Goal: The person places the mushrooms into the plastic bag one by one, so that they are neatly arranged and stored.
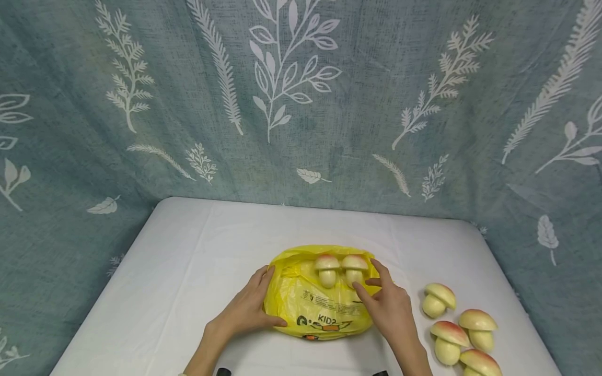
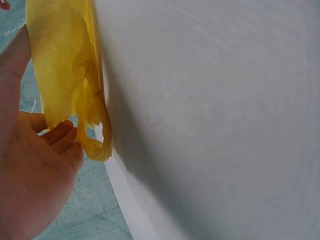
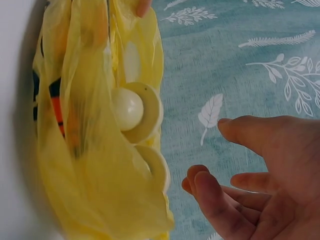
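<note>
A yellow plastic bag (image 1: 324,308) with dark print lies mouth-up on the white table in the head view. Two toy mushrooms (image 1: 327,270), cream with reddish caps, lie side by side at its mouth. My left hand (image 1: 251,305) holds the bag's left side, thumb toward the front and fingers along the edge; in the left wrist view its fingers (image 2: 62,132) bend against the yellow film. By the bag's right side my right hand (image 1: 388,305) has its fingers spread around the right mushroom (image 3: 155,167). The right wrist view shows space between that hand and the mushrooms.
To the right, several more toy mushrooms lie in a loose group, among them a paler one (image 1: 438,300) and a red-capped one (image 1: 449,342). The white table (image 1: 197,250) has rounded far corners. Behind it hangs a blue-green leaf-patterned curtain (image 1: 301,104).
</note>
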`<act>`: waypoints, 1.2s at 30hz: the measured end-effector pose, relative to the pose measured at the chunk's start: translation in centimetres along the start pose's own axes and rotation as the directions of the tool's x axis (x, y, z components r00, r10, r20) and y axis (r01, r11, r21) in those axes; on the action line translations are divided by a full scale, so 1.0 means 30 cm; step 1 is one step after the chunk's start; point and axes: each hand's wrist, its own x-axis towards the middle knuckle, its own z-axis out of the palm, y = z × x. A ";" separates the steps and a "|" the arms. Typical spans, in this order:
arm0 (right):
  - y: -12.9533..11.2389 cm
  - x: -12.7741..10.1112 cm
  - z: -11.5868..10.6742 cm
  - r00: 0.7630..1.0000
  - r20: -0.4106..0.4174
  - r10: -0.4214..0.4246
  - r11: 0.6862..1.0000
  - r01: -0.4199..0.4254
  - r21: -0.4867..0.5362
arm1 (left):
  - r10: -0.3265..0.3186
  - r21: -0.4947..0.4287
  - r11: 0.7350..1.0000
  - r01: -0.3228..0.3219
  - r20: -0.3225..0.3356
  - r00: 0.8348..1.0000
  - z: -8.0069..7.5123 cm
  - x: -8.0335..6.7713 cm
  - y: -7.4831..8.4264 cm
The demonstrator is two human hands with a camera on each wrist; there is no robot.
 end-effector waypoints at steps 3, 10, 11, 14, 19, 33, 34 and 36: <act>0.011 -0.010 -0.017 1.000 -0.008 0.004 1.000 -0.004 -0.010 | 0.001 0.000 1.000 -0.001 -0.001 1.000 -0.001 0.002 0.001; 0.046 -0.038 -0.063 0.999 -0.013 0.030 0.999 -0.030 -0.033 | 0.003 -0.003 1.000 -0.003 -0.004 1.000 -0.002 0.002 0.004; 0.051 -0.043 -0.070 0.999 -0.013 0.036 0.999 -0.037 -0.037 | 0.002 -0.002 1.000 -0.002 -0.005 1.000 -0.001 0.002 0.004; 0.065 -0.059 -0.093 0.998 -0.024 0.050 0.997 -0.051 -0.058 | 0.001 -0.002 1.000 -0.001 -0.006 1.000 -0.001 0.001 0.004; 0.091 -0.083 -0.127 0.994 -0.044 0.101 0.991 -0.105 -0.083 | -0.001 -0.010 1.000 0.001 -0.001 1.000 -0.001 0.001 0.004; 0.198 -0.147 -0.227 0.957 0.021 0.289 0.950 -0.284 -0.129 | 0.002 -0.014 1.000 -0.002 0.000 1.000 0.000 -0.005 0.007; 0.202 -0.151 -0.232 0.954 0.017 0.298 0.946 -0.293 -0.137 | 0.003 -0.014 1.000 -0.003 0.000 1.000 0.000 -0.005 0.007; 0.213 -0.164 -0.240 0.954 -0.012 0.301 0.941 -0.299 -0.157 | 0.003 -0.017 1.000 -0.003 0.000 1.000 0.001 -0.004 0.007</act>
